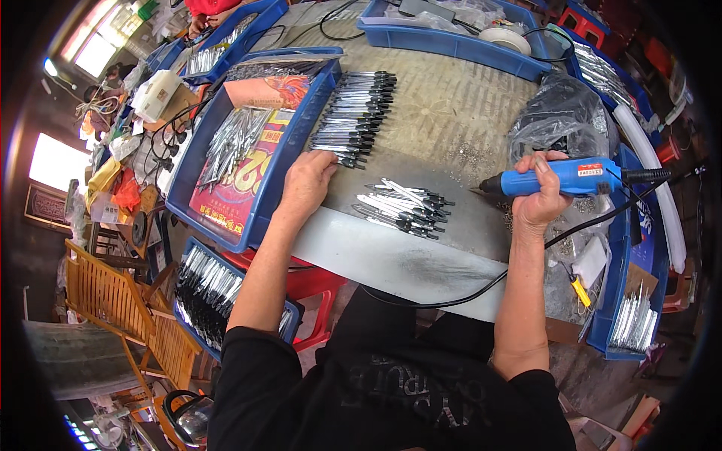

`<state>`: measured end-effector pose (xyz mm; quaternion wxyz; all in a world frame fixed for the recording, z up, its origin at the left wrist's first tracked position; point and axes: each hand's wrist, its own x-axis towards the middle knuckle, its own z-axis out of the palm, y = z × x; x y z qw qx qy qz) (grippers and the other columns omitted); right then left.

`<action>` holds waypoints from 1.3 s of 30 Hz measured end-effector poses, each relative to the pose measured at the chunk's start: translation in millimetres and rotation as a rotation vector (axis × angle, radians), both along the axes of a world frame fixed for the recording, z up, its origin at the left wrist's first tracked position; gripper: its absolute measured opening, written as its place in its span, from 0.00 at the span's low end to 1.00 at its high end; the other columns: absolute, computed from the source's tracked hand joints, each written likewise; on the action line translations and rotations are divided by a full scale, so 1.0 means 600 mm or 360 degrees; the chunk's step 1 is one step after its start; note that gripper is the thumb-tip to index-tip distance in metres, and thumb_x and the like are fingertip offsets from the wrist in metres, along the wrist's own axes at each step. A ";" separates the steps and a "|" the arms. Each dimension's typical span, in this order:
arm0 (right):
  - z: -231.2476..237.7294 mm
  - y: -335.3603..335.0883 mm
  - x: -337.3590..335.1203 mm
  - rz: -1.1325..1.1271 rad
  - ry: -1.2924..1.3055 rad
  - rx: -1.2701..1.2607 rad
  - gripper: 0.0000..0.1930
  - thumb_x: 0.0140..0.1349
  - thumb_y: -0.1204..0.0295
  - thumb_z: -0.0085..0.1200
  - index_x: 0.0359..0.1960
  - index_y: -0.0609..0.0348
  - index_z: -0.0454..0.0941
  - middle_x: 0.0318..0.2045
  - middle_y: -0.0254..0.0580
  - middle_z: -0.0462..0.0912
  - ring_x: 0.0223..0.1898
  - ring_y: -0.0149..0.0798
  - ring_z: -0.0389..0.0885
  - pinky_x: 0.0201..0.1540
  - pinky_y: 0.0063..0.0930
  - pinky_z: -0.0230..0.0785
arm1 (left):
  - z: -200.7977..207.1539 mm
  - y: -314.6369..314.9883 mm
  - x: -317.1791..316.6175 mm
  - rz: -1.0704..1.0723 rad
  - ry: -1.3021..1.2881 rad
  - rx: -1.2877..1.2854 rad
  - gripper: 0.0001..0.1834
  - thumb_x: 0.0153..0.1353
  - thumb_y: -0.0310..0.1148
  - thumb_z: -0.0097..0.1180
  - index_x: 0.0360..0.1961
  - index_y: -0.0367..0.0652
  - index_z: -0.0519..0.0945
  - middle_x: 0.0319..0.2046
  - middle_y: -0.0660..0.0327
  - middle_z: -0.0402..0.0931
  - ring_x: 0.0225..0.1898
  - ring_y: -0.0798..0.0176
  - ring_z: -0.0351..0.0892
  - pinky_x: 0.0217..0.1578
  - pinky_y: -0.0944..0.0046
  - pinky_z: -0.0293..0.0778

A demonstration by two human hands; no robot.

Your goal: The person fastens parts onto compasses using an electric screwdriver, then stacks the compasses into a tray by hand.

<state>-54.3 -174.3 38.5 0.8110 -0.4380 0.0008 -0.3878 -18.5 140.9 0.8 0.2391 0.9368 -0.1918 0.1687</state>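
Nearest, silver-and-black slim pens (406, 208) lie piled between the hands; right hand (541, 197) wraps a blue cylindrical power tool (583, 179), best kept steady. Farther, left hand (308, 177), fingers narrowed, meets the neat silver-and-black pen row (355, 113): grip unclear, light pressure seems wise.

The left forearm (261, 274) slants up and to the right from the elbow, running into the left wrist (290, 215) with only a slight bend. The left hand (305, 182) shows its back, its fingers (322, 159) bent and drawn together, tips pointing right; whether they pinch cannot be told. The right forearm (529, 301) rises nearly straight to the right wrist (529, 231). The right hand (547, 197) is curled in a wrapping grip, several fingertips showing at its upper edge. Both hands sit roughly level, well apart, ahead of the torso (391, 398).
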 end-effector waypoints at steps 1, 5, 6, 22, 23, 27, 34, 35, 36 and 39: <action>-0.002 -0.001 0.001 -0.0012 -0.0003 -0.0010 0.14 0.42 0.80 0.52 0.33 0.70 0.66 0.24 0.45 0.70 0.20 0.38 0.72 0.27 0.30 0.67 | -0.002 -0.002 0.001 0.0009 -0.0003 -0.0004 0.06 0.48 0.25 0.54 0.30 0.39 0.75 0.28 0.57 0.74 0.33 0.54 0.73 0.35 0.61 0.69; -0.003 -0.007 0.002 0.0005 0.0022 -0.0016 0.13 0.42 0.79 0.52 0.31 0.69 0.66 0.25 0.45 0.70 0.20 0.38 0.72 0.26 0.30 0.67 | -0.003 -0.010 0.007 -0.0012 -0.0029 0.0116 0.06 0.47 0.26 0.55 0.29 0.41 0.75 0.28 0.60 0.74 0.34 0.55 0.71 0.35 0.60 0.68; -0.004 -0.006 0.002 0.0001 0.0013 -0.0012 0.13 0.42 0.78 0.52 0.31 0.69 0.67 0.25 0.45 0.70 0.20 0.38 0.72 0.26 0.30 0.67 | -0.003 -0.010 0.009 -0.0016 -0.0047 0.0146 0.06 0.47 0.26 0.55 0.29 0.41 0.75 0.28 0.60 0.74 0.34 0.55 0.71 0.35 0.60 0.68; -0.001 -0.005 0.002 0.0007 0.0028 -0.0030 0.13 0.42 0.79 0.51 0.32 0.67 0.66 0.24 0.43 0.70 0.19 0.37 0.72 0.25 0.28 0.67 | -0.008 -0.009 0.012 -0.0021 -0.0115 0.0237 0.07 0.45 0.27 0.57 0.29 0.40 0.75 0.28 0.61 0.73 0.33 0.56 0.70 0.36 0.61 0.68; -0.001 -0.006 0.003 0.0007 0.0024 -0.0029 0.13 0.42 0.79 0.52 0.32 0.68 0.66 0.24 0.43 0.70 0.19 0.37 0.72 0.25 0.28 0.67 | -0.008 -0.010 0.012 -0.0021 -0.0115 0.0237 0.07 0.45 0.27 0.57 0.29 0.40 0.75 0.28 0.61 0.73 0.33 0.56 0.70 0.36 0.61 0.68; 0.000 -0.003 0.002 0.0013 0.0016 -0.0005 0.13 0.42 0.79 0.52 0.32 0.68 0.66 0.24 0.43 0.70 0.20 0.37 0.72 0.25 0.28 0.67 | -0.011 -0.005 0.009 -0.0088 -0.0161 0.0197 0.07 0.45 0.28 0.57 0.28 0.42 0.75 0.28 0.61 0.73 0.33 0.56 0.70 0.35 0.59 0.68; 0.001 -0.002 0.000 0.0003 -0.0002 -0.0022 0.13 0.42 0.79 0.52 0.32 0.68 0.66 0.24 0.44 0.70 0.20 0.37 0.72 0.26 0.29 0.67 | -0.006 -0.010 0.005 -0.0089 -0.0044 0.0209 0.09 0.44 0.27 0.58 0.29 0.40 0.75 0.29 0.60 0.72 0.35 0.55 0.70 0.37 0.60 0.67; 0.001 -0.003 0.000 0.0003 -0.0005 -0.0028 0.13 0.42 0.79 0.52 0.32 0.68 0.66 0.24 0.44 0.70 0.20 0.37 0.72 0.26 0.29 0.67 | -0.006 -0.011 0.004 -0.0091 -0.0043 0.0208 0.09 0.44 0.27 0.58 0.29 0.40 0.75 0.29 0.60 0.72 0.35 0.55 0.70 0.37 0.60 0.67; 0.001 -0.003 -0.001 0.0004 -0.0007 -0.0033 0.13 0.42 0.79 0.52 0.32 0.69 0.67 0.24 0.44 0.70 0.20 0.37 0.72 0.26 0.29 0.67 | -0.005 -0.011 0.001 -0.0107 -0.0034 0.0224 0.09 0.44 0.27 0.58 0.29 0.40 0.75 0.29 0.60 0.72 0.35 0.55 0.70 0.37 0.60 0.67; 0.003 -0.003 -0.001 -0.0011 -0.0005 -0.0032 0.13 0.42 0.79 0.52 0.31 0.69 0.67 0.24 0.44 0.70 0.20 0.37 0.72 0.25 0.29 0.67 | -0.007 -0.009 0.002 -0.0133 -0.0008 0.0215 0.08 0.44 0.28 0.58 0.29 0.42 0.75 0.29 0.61 0.72 0.37 0.56 0.69 0.37 0.59 0.65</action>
